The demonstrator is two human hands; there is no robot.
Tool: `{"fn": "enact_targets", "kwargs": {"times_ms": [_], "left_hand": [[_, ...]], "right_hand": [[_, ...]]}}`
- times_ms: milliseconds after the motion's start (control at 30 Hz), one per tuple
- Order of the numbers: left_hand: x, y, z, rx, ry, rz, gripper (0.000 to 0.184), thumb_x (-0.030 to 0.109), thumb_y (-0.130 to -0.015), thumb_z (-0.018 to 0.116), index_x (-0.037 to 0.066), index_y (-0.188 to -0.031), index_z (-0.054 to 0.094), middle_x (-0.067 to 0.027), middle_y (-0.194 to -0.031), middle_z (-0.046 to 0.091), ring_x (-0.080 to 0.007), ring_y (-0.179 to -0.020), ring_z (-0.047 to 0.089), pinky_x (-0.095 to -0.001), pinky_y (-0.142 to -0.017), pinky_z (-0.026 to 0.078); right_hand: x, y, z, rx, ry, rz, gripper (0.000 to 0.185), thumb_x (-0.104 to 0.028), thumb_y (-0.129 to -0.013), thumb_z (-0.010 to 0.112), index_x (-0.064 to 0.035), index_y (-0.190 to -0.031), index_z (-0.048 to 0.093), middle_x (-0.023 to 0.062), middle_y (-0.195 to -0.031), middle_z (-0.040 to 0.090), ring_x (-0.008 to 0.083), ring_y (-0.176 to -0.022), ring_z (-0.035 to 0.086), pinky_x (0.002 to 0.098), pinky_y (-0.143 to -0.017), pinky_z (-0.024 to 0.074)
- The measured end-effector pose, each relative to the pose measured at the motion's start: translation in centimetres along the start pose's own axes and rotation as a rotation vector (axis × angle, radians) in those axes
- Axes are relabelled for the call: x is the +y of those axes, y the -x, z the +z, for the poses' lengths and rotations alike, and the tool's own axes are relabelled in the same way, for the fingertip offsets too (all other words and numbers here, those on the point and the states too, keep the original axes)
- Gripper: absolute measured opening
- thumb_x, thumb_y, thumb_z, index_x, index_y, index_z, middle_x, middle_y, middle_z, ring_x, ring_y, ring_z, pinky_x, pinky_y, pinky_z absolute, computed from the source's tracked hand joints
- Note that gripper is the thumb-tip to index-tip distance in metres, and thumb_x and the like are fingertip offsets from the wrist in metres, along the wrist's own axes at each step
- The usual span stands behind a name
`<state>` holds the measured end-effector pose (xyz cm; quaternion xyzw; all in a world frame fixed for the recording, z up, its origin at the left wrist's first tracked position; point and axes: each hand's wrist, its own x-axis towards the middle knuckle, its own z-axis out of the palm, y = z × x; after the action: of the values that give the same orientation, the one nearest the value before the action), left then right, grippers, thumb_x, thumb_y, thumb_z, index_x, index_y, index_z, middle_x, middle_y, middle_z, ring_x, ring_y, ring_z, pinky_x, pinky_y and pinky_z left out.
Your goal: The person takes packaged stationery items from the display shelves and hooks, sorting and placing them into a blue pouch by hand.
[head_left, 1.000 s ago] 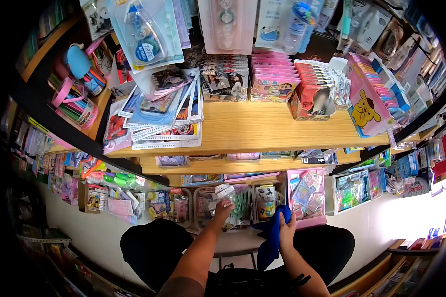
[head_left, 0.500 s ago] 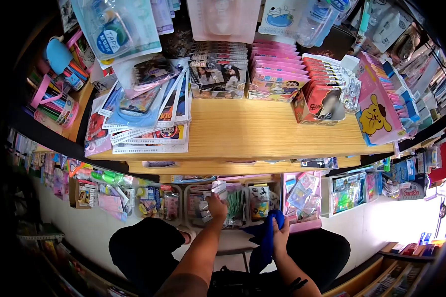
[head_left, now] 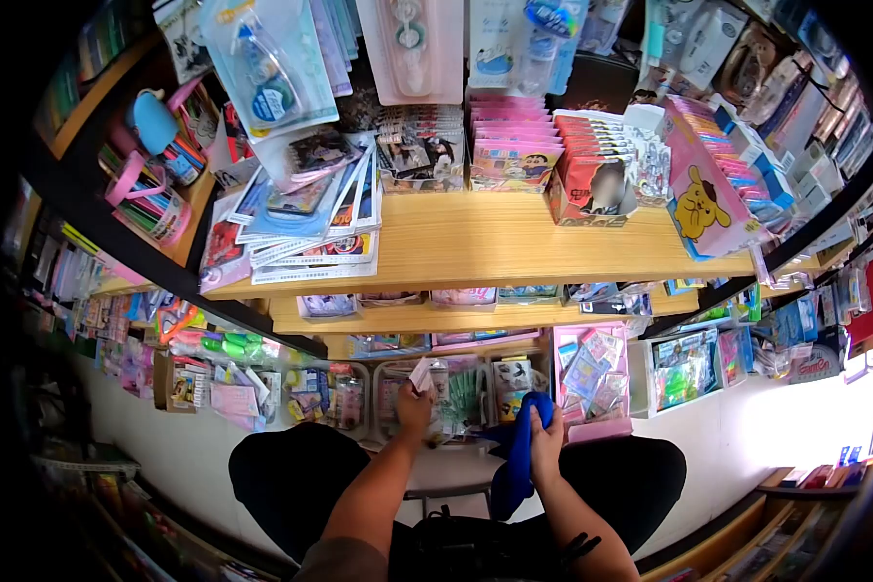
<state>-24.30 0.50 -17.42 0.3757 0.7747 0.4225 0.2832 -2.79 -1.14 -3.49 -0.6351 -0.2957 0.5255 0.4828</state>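
Over a clear bin (head_left: pixel 383 427) low in front of me, my left hand (head_left: pixel 415 409) is closed on a small pale packet (head_left: pixel 421 372), whose top sticks up past the fingers. Its exact kind is too small to make out. Green-and-clear packaged goods (head_left: pixel 468 396) lie just right of that hand. My right hand (head_left: pixel 547 442) grips a bunched blue cloth (head_left: pixel 520 466), which hangs down between my knees. Part of the cloth stands above the fingers, near a pink box (head_left: pixel 599 388) of small packets.
Above the bins is a wooden shelf (head_left: pixel 456 242) with stacked paper sheets (head_left: pixel 310 262) at left and a red box of packets (head_left: pixel 592 184) at right. Hanging blister packs (head_left: pixel 412 48) line the back. A white tray (head_left: pixel 684 373) stands low at right.
The view has shifted, showing more of the lower shelf. My left hand still holds the pale packet, now tilted differently, and my right hand keeps the blue cloth.
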Motion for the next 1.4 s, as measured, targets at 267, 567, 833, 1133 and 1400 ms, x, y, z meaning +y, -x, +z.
{"fn": "enact_targets", "kwargs": {"times_ms": [267, 567, 833, 1133, 1400], "left_hand": [[6.8, 6.1, -2.3, -0.511, 0.916, -0.534, 0.021, 0.018, -0.083, 0.047, 0.006, -0.098, 0.055, -0.0034, -0.088, 0.059, -0.0158, -0.080, 0.056, -0.0292, -0.076, 0.044], [16.6, 10.7, -5.4, -0.769, 1.010, -0.570, 0.038, 0.033, -0.091, 0.043, 0.007, -0.117, 0.049, -0.0075, -0.112, 0.055, -0.0207, -0.102, 0.053, -0.0353, -0.088, 0.042], [18.5, 12.5, -9.0, -0.909, 1.105, -0.422, 0.041, 0.024, -0.094, 0.035, 0.010, -0.132, 0.034, -0.0106, -0.123, 0.048, -0.0260, -0.110, 0.047, -0.0400, -0.092, 0.039], [17.7, 12.5, -5.3, -0.711, 1.051, -0.625, 0.032, 0.029, -0.090, 0.047, 0.006, -0.111, 0.052, -0.0080, -0.106, 0.058, -0.0215, -0.095, 0.056, -0.0375, -0.084, 0.045], [17.7, 12.5, -7.5, -0.743, 1.026, -0.494, 0.025, 0.011, -0.086, 0.052, 0.002, -0.109, 0.049, -0.0102, -0.103, 0.058, -0.0225, -0.092, 0.058, -0.0346, -0.081, 0.047]], "right_hand": [[-0.7, 3.2, 2.7, -0.171, 0.484, -0.650, 0.037, -0.010, -0.077, 0.062, -0.0040, -0.111, 0.047, 0.0125, -0.093, 0.053, 0.0249, -0.083, 0.051, 0.0342, -0.074, 0.0424], [-4.2, 5.4, 3.0, 0.064, 0.679, -0.806, 0.041, -0.012, -0.070, 0.068, -0.0032, -0.106, 0.051, 0.0167, -0.095, 0.047, 0.0337, -0.088, 0.046, 0.0399, -0.078, 0.0375], [-2.1, -1.1, -0.6, 0.285, 0.027, -0.290, 0.027, -0.014, -0.079, 0.063, 0.0023, -0.099, 0.054, 0.0137, -0.081, 0.061, 0.0248, -0.074, 0.058, 0.0341, -0.071, 0.0455], [-3.8, 7.0, 0.7, -0.004, 0.621, -0.885, 0.045, -0.013, -0.075, 0.063, -0.0010, -0.114, 0.046, 0.0228, -0.111, 0.043, 0.0398, -0.095, 0.045, 0.0403, -0.083, 0.0379], [1.0, -1.0, -0.6, 0.186, -0.011, -0.242, 0.032, -0.021, -0.082, 0.060, 0.0000, -0.106, 0.051, 0.0144, -0.096, 0.057, 0.0235, -0.084, 0.056, 0.0337, -0.071, 0.0458]]}}
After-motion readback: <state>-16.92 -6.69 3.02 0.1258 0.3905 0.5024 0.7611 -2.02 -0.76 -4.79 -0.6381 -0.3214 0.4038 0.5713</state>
